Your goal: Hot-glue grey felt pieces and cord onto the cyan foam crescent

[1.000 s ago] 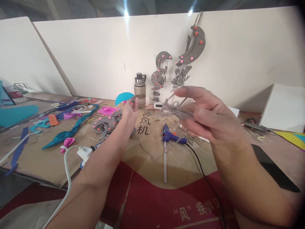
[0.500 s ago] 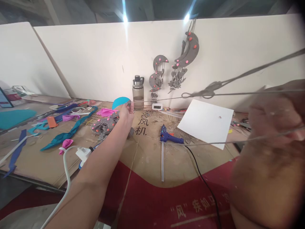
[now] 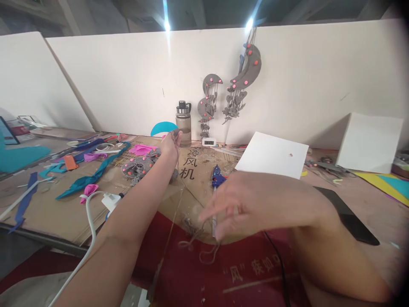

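The grey string (image 3: 174,213) ran from my left hand (image 3: 171,143), pinched between fingertips out by the bottle (image 3: 183,123), down to a loose tangle of loops lying on the cardboard (image 3: 64,209) under my right hand (image 3: 252,204). That hand hovered with fingers spread, gripping nothing I could make out. My worry was the loops: I judged a pull from the left could tighten them into a knot, or drag the string across the glue gun (image 3: 217,175) and snag on it.

Water bottle (image 3: 183,123) by wall; glue gun (image 3: 216,176) on cardboard (image 3: 57,213).
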A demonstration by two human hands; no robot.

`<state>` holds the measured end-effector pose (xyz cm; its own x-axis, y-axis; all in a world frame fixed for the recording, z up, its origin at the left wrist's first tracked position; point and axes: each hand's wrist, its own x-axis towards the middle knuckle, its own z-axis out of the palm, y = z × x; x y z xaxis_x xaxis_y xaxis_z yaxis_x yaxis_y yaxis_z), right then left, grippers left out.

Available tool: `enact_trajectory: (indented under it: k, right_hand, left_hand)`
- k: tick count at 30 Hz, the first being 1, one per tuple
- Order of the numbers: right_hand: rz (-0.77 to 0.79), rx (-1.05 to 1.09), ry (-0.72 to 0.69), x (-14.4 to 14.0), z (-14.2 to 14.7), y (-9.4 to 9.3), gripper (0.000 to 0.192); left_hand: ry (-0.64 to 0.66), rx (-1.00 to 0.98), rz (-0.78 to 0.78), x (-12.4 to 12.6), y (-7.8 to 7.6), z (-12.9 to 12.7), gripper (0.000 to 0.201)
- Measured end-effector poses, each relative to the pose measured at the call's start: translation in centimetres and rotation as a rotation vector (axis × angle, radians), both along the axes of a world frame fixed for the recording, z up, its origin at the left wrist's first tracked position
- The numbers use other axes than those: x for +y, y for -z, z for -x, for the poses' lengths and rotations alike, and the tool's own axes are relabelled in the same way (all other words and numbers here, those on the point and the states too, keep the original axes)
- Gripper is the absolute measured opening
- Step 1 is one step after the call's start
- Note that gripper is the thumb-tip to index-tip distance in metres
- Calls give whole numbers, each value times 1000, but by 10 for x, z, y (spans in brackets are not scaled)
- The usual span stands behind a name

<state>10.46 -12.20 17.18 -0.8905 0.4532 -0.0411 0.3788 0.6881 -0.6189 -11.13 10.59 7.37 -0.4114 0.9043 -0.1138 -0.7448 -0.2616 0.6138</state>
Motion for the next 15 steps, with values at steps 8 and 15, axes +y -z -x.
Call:
enact_trajectory:
  k: [8,15]
  right_hand:
    - [-376,-68,439,65,-1,37,28]
    - [-541,-558,716,89,-1,135,39]
  left_hand:
    - [115,248,-165,-18,22,-25,15]
    - [266,434,-173,-23,66,-38,6]
